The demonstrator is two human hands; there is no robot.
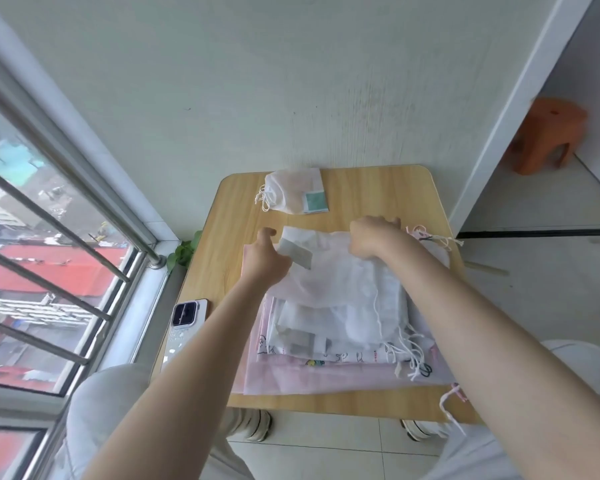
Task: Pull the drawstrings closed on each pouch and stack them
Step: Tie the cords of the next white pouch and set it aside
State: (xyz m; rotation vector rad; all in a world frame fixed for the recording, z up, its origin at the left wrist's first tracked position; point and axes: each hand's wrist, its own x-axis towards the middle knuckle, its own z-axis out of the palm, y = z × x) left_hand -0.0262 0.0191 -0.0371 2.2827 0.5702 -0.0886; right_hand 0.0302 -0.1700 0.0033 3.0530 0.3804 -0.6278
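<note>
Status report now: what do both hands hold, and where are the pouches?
Left hand and right hand grip the top white pouch on the pile. One closed pouch lies apart at the far edge. Phone beside the pile, not blocking.

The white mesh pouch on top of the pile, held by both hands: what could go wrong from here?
1. The white mesh pouch lies on a loose pile of pouches; tugging with the left hand and right hand may drag the pile askew.
2. The white drawstrings at the pile's right edge lie bunched together and may tangle.
3. The white smartphone rests near the wooden table's left edge; a forearm might knock it off.
</note>
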